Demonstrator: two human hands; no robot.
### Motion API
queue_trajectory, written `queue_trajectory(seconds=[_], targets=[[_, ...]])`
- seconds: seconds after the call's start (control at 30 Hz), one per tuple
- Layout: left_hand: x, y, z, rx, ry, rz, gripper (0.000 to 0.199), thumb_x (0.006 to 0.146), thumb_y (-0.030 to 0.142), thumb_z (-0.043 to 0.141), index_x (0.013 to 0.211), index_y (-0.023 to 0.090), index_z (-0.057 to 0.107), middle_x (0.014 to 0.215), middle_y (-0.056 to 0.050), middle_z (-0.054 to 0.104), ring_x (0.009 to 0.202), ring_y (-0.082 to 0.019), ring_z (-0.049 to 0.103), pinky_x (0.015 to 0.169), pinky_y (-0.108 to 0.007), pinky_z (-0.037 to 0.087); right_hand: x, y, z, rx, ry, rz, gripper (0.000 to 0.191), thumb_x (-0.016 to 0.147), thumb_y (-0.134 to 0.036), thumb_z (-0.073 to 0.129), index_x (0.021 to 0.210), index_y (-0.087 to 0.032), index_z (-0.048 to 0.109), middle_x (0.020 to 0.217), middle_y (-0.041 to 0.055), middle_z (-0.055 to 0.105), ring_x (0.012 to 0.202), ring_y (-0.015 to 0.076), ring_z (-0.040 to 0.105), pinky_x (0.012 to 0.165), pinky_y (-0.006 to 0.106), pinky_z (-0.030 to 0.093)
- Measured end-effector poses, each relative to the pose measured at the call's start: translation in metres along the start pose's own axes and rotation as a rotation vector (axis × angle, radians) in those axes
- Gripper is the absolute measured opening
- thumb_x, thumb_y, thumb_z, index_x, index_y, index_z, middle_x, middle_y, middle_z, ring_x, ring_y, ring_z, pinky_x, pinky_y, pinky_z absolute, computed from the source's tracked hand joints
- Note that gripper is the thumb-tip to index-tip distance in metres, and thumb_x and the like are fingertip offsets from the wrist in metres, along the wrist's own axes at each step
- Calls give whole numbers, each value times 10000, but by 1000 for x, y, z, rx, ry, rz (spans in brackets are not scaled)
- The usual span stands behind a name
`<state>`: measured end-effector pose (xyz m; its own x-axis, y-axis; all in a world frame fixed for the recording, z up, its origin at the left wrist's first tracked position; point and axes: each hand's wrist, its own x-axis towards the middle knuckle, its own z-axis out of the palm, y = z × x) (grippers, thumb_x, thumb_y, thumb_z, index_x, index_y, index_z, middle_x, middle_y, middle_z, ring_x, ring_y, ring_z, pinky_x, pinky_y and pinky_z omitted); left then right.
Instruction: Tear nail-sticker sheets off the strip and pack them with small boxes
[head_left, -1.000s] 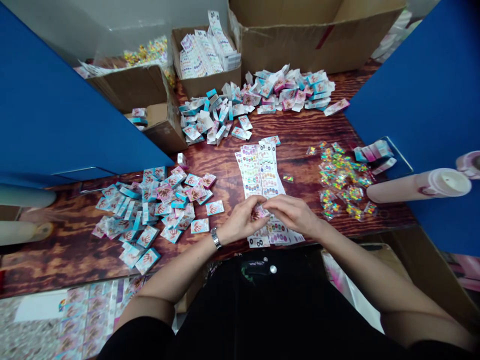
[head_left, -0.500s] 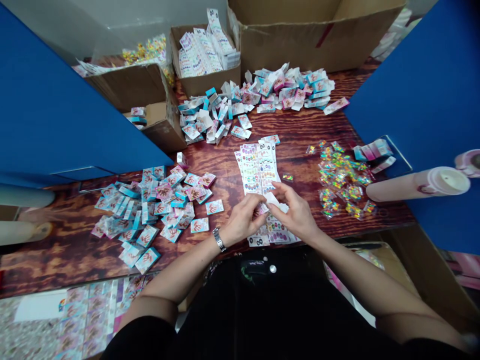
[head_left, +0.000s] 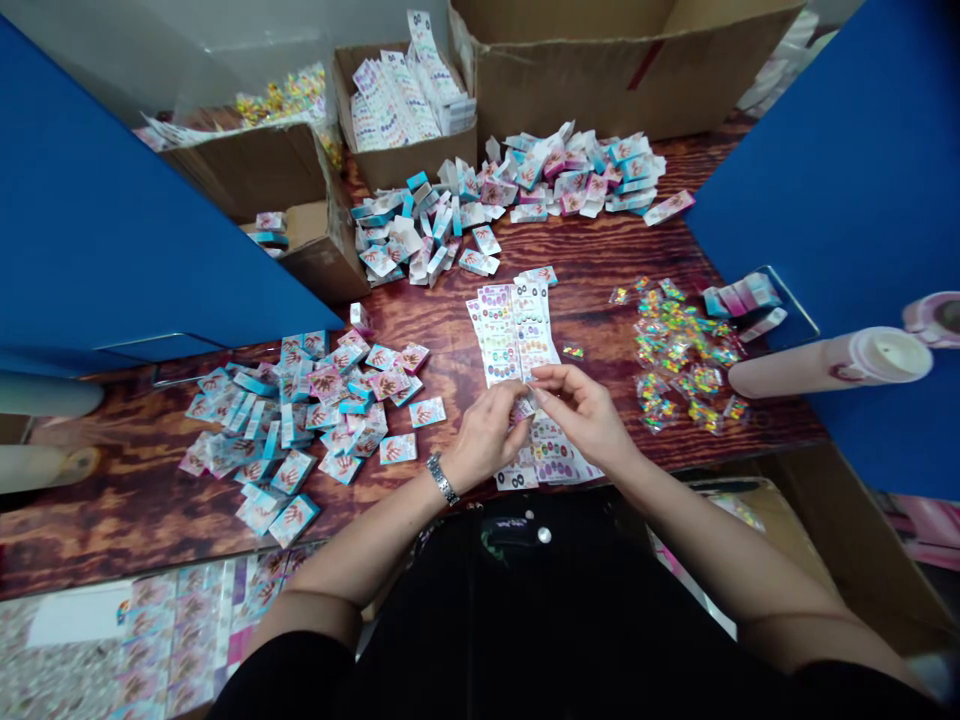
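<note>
Packets [head_left: 315,425], apparently nail stickers, lie beside the left hand [head_left: 487,435].

A small printed card [head_left: 523,408], mostly pink and white, is pinched between the person's left hand [head_left: 487,435] and right hand [head_left: 581,415], its fine print too small to read. Just beyond and beneath those hands, long white printed sheets [head_left: 512,335] carrying rows of coloured oval patterns lie flat in a loose, overlapping fan, their near ends poking out below the wrists, and the sheets are slightly askew to one another.
</note>
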<state>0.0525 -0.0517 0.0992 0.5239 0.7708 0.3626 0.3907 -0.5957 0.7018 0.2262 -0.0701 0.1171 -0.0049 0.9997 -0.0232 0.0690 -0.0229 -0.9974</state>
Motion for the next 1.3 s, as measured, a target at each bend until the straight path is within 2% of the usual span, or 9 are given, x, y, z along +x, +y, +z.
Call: queue_trajectory(seconds=[0.23, 0.37, 0.53, 0.73, 0.9, 1.03, 1.17, 1.3], targets=[[-3, -2, 5, 53, 24, -45, 572, 847, 181, 560, 1370, 101, 342, 1266, -187, 565, 1160, -256, 575, 955, -407, 506, 4, -2, 6, -43, 65, 53, 241, 777, -298, 692, 989, -217, 613, 893, 27, 676, 852, 167, 657, 749, 307, 554], [-4, -3, 7, 86, 10, -5, 607, 868, 175, 525, 1429, 127, 300, 1295, -178, 563, 1198, -255, 558, 975, -420, 502, 3, -4, 7, -135, 76, 41, 213, 774, -247, 664, 981, -221, 618, 873, 16, 662, 819, 159, 649, 733, 298, 544], [-4, -1, 7, 180, -9, 51, 686, 899, 160, 477, 1503, 118, 154, 1380, -211, 498, 1268, -269, 506, 991, -425, 492, 1, -4, 8, -214, 89, 15, 202, 784, -205, 628, 984, -230, 627, 899, 12, 670, 840, 160, 651, 752, 296, 538], [-7, 2, 8, 285, -27, 52, 714, 927, 175, 441, 1525, 114, 56, 1462, -220, 407, 1325, -284, 442, 1039, -447, 451, 1, 0, 8, -182, 100, 32, 206, 773, -195, 635, 975, -238, 632, 875, 3, 664, 826, 155, 649, 714, 274, 537], [-7, 6, 7, 388, -81, 31, 703, 936, 160, 398, 1528, 117, 22, 1492, -199, 378, 1328, -283, 424, 991, -429, 486, 1, -1, 11, -200, 119, 14, 176, 785, -204, 639, 960, -225, 637, 874, 9, 675, 823, 159, 657, 726, 281, 542], [-5, 7, 4, 417, -80, 6, 706, 935, 158, 390, 1527, 110, 10, 1487, -195, 386, 1300, -296, 438, 969, -434, 497, -8, -5, 16, -233, 157, -54, 153, 845, -237, 607, 992, -221, 643, 938, 24, 698, 873, 165, 670, 805, 304, 548], [-1, 6, 3, 305, -59, -23, 693, 938, 191, 398, 1521, 98, 36, 1469, -213, 398, 1315, -286, 431, 1022, -456, 456, -21, -2, 22, -238, 181, -137, 209, 899, -259, 559, 1096, -233, 628, 1080, 42, 692, 1017, 179, 655, 938, 343, 520], [2, 8, 5, 203, -27, -36, 673, 940, 190, 385, 1521, 109, 54, 1463, -217, 400, 1346, -277, 406, 1064, -481, 413, -27, 7, 30, -134, 225, -123, 235, 912, -300, 557, 1137, -242, 592, 1178, 64, 662, 1123, 198, 620, 1030, 398, 476]])
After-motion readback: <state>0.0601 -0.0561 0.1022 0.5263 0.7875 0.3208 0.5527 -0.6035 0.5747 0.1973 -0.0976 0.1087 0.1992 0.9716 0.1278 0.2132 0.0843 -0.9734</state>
